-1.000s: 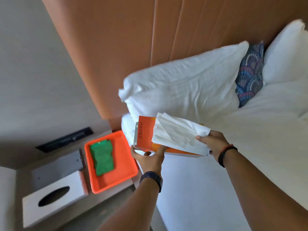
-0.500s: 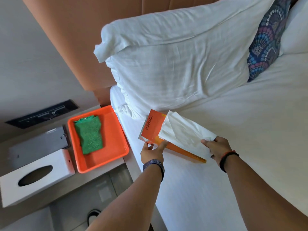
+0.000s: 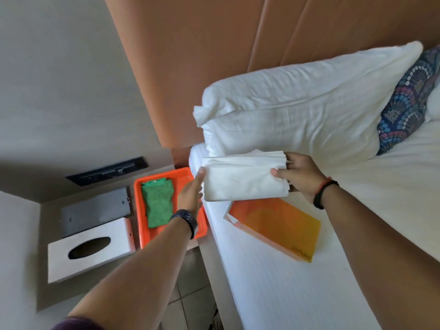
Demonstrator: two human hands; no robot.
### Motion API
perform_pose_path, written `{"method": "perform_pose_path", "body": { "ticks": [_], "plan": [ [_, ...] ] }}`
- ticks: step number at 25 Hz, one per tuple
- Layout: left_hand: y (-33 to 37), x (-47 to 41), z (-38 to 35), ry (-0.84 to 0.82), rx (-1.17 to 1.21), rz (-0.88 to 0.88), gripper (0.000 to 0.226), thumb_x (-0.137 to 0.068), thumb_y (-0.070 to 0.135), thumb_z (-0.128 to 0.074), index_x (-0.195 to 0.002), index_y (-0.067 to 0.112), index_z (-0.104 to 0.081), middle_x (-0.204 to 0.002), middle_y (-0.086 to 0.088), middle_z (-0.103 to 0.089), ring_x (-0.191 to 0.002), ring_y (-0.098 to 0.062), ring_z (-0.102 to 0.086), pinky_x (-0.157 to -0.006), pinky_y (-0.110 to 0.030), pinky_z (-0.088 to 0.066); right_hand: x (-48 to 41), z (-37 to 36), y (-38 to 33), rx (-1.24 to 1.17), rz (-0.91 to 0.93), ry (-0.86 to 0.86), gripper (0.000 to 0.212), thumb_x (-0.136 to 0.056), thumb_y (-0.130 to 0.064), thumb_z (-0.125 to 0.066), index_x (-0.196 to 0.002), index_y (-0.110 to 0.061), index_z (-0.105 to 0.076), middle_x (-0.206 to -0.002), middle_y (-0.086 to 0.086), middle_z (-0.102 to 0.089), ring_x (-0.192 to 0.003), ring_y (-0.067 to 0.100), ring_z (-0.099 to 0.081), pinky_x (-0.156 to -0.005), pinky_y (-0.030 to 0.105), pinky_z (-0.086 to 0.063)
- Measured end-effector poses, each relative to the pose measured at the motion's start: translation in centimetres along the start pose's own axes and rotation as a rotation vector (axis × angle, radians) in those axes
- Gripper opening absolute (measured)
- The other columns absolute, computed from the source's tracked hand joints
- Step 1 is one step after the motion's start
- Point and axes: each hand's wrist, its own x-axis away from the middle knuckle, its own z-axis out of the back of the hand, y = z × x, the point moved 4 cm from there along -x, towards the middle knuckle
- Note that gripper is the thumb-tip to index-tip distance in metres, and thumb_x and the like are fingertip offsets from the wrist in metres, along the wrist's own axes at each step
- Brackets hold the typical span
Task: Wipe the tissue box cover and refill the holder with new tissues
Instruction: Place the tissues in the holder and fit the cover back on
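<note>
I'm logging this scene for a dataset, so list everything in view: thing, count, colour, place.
tissue stack: one, white, held in the air between both hands, above the bed edge
tissue packet: one, orange and yellow, lying flat on the bed
tissue box cover: one, white with an oval slot, on the bedside shelf
metal plate: one, grey, on the shelf behind the cover
tray: one, orange, on the shelf beside the bed
cloth: one, green, folded in the tray
pillows: white, stacked against the brown headboard
cushion: one, blue patterned, right of the pillows
wall panel: one, black, on the wall
left hand: at the stack's left end
right hand: gripping its right end
</note>
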Motion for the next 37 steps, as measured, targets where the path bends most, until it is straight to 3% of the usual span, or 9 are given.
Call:
{"method": "perform_pose_path", "body": {
  "ticks": [4, 7, 9, 12, 16, 20, 25, 34, 37],
  "plan": [
    [4.1, -3.9, 7.4, -0.407, 0.564, 0.288, 0.105, -0.040, 0.090, -0.059, -0.119, 0.021, -0.066, -0.127, -0.008, -0.061, -0.116, -0.032, -0.056, -0.103, -0.045, -0.039, -3.8, -9.7, -6.7, 0.010, 0.027, -0.231, 0.027, -0.084, -0.003, -0.070, -0.102, -0.024, -0.070, -0.093, -0.005, -0.076, -0.082, 0.013, -0.073, -0.057, 0.029, -0.058],
    [6.0, -6.9, 14.1, -0.557, 0.642, 0.339, 0.112, -0.042, 0.091, -0.058, -0.130, 0.021, -0.056, -0.139, -0.010, -0.051, -0.127, -0.038, -0.045, -0.110, -0.054, -0.026, -7.0, -17.7, -7.4, 0.020, -0.020, -0.316, 0.029, -0.083, -0.003, -0.070, -0.105, -0.021, -0.068, -0.092, -0.001, -0.076, -0.079, 0.014, -0.073, -0.053, 0.026, -0.055],
    [6.5, -9.5, 19.5, -0.572, 0.609, 0.359, 0.115, -0.044, 0.090, -0.058, -0.132, 0.016, -0.054, -0.139, -0.013, -0.050, -0.127, -0.037, -0.044, -0.106, -0.054, -0.034, -9.6, -24.0, -6.1, 0.056, -0.074, -0.332, 0.029, -0.084, -0.002, -0.069, -0.106, -0.021, -0.067, -0.094, 0.002, -0.074, -0.077, 0.014, -0.072, -0.053, 0.026, -0.055],
    [5.7, -13.9, 28.3, -0.368, 0.352, 0.262, 0.088, -0.061, 0.067, -0.071, -0.127, 0.010, -0.058, -0.124, -0.014, -0.063, -0.114, -0.032, -0.058, -0.082, -0.044, -0.054, -12.9, -34.2, -2.8, 0.076, -0.149, -0.336, 0.029, -0.086, 0.002, -0.065, -0.109, -0.015, -0.065, -0.094, 0.001, -0.071, -0.071, 0.011, -0.069, -0.048, 0.021, -0.053],
    [3.5, -19.2, 38.3, -0.047, 0.079, 0.203, 0.057, -0.061, 0.017, -0.085, -0.113, 0.005, -0.064, -0.099, -0.009, -0.074, -0.091, -0.026, -0.070, -0.065, -0.034, -0.058, -16.1, -46.2, 2.7, 0.124, -0.204, -0.321, 0.021, -0.084, 0.004, -0.066, -0.099, -0.012, -0.066, -0.099, 0.012, -0.070, -0.076, 0.019, -0.067, -0.059, 0.027, -0.058],
    [-0.2, -24.9, 45.3, 0.087, -0.093, 0.249, 0.036, -0.067, 0.018, -0.082, -0.099, 0.012, -0.067, -0.106, -0.013, -0.071, -0.093, -0.026, -0.068, -0.084, -0.044, -0.054, -19.3, -54.8, 8.1, 0.233, -0.187, -0.307, 0.020, -0.081, -0.001, -0.072, -0.100, -0.004, -0.067, -0.106, 0.020, -0.071, -0.097, 0.035, -0.068, -0.091, 0.049, -0.054],
    [-4.3, -29.6, 48.0, 0.180, -0.290, 0.308, 0.041, -0.069, 0.031, -0.082, -0.099, 0.019, -0.057, -0.104, -0.004, -0.062, -0.102, -0.027, -0.057, -0.094, -0.043, -0.046, -22.1, -59.1, 12.7, 0.359, -0.210, -0.263, 0.020, -0.080, -0.006, -0.075, -0.098, -0.006, -0.067, -0.103, 0.018, -0.072, -0.088, 0.030, -0.068, -0.084, 0.041, -0.055],
    [-6.3, -31.6, 47.1, 0.332, -0.614, 0.197, 0.032, -0.066, 0.037, -0.084, -0.072, 0.017, -0.060, -0.078, -0.001, -0.065, -0.081, -0.024, -0.060, -0.064, -0.028, -0.044, -22.7, -59.5, 14.2, 0.705, -0.154, -0.155, 0.036, -0.077, -0.022, -0.078, -0.106, -0.006, -0.062, -0.104, 0.015, -0.070, -0.097, 0.035, -0.064, -0.082, 0.039, -0.052],
    [-6.0, -31.2, 47.1, 0.438, -0.681, 0.110, 0.059, -0.062, 0.037, -0.085, -0.106, 0.009, -0.058, -0.105, -0.011, -0.063, -0.099, -0.031, -0.057, -0.083, -0.044, -0.050, -22.3, -59.6, 13.4, 0.794, -0.074, -0.075, 0.038, -0.078, -0.026, -0.077, -0.105, -0.009, -0.056, -0.101, 0.017, -0.069, -0.093, 0.039, -0.064, -0.075, 0.040, -0.053]
  ]
}}
